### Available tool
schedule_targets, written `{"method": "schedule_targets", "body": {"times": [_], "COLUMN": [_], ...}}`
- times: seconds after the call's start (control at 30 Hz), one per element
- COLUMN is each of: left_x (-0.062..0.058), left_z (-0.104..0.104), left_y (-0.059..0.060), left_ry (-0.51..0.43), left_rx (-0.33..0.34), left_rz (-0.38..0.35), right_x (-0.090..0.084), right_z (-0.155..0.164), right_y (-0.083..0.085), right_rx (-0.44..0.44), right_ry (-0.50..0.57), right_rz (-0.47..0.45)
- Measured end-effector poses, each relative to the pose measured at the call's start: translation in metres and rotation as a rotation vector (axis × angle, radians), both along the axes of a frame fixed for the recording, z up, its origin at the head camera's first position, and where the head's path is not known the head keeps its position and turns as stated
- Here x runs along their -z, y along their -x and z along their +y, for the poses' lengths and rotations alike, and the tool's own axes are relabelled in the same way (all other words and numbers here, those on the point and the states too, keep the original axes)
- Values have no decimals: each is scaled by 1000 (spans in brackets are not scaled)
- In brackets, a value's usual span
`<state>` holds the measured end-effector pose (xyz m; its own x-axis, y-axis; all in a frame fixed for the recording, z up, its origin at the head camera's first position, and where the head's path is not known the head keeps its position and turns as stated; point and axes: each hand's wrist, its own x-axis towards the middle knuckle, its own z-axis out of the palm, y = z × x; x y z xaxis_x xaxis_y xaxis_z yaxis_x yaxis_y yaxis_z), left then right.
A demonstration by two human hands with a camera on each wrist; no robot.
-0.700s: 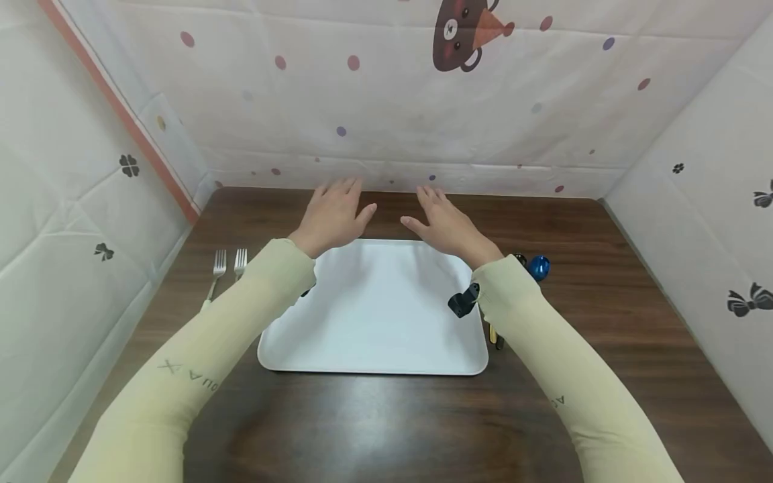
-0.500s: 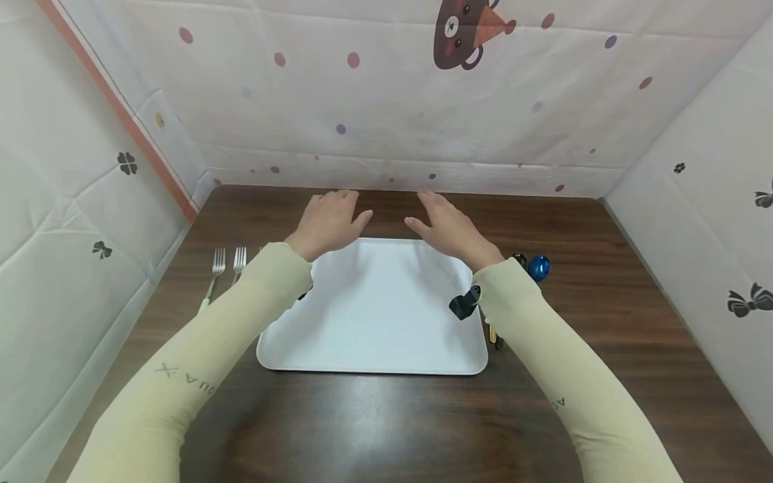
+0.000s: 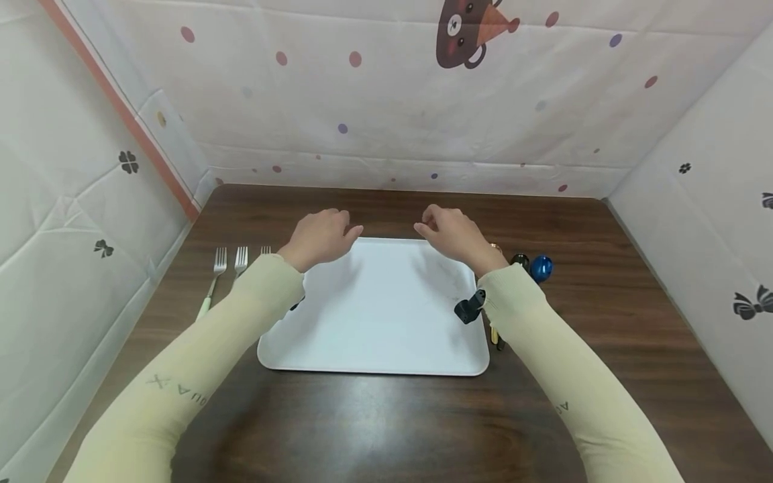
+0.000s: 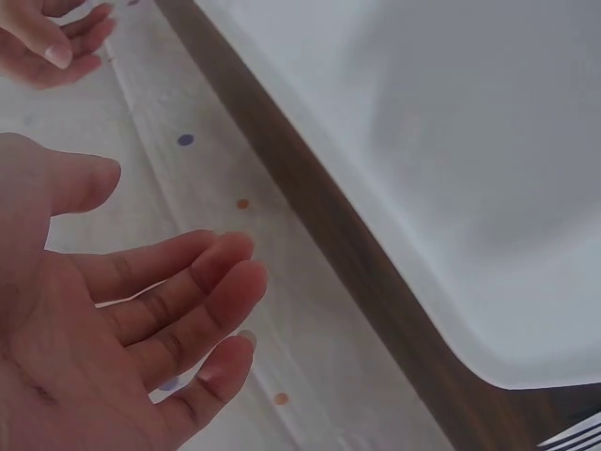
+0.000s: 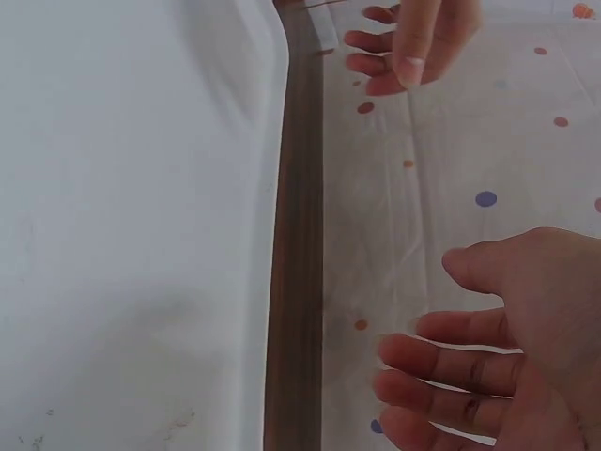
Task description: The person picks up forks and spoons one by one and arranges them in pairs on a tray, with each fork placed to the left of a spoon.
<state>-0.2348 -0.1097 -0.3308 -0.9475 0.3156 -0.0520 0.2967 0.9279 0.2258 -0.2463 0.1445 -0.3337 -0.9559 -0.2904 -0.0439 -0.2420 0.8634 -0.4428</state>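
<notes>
The tray (image 3: 374,322) at the centre of the frame is plain white, on a dark brown wood-grain table (image 3: 386,422). Both sleeves (image 3: 199,362) are pale yellow with faint grey lettering. At middle left the forks (image 3: 226,265) are silver, one with a pale green handle. At middle right sits a glossy blue spoon head (image 3: 540,267) beside a black one (image 3: 519,259). The backdrop (image 3: 386,100) across the top is cream, dotted pink, purple and red, with a brown bear (image 3: 461,33); its left edge has a salmon stripe (image 3: 121,107). The side walls carry black clover and bow prints.
</notes>
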Motion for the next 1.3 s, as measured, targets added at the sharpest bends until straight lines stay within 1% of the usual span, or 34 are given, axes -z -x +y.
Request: {"method": "schedule_targets", "body": {"times": [0.13,0.27,0.53,0.8,0.97,1.17,1.3], "left_x": [7,11,16,20,23,27,31], "left_z": [-5,-11,-22,-35,-44,-58,-69], "left_y": [-2,-4,-7,-11,-12,-14,-18], "left_ry": [19,10,-4,34,53,47,45], "left_rx": [-3,-14,-47,-71,-100,-127,-144], "left_rz": [-2,-19,-36,-56,-59,-76,-80], "right_x": [5,9,14,21,27,37,40], "right_z": [4,9,20,36,46,54,56], "right_y": [-1,-2,-3,-6,-6,-6,-6], "right_rx": [12,30,58,90,88,83,76], "right_ry": [-4,-13,-60,-114,-135,-172,-203], "right_rz": [11,15,-7,-36,-50,-96,-160]}}
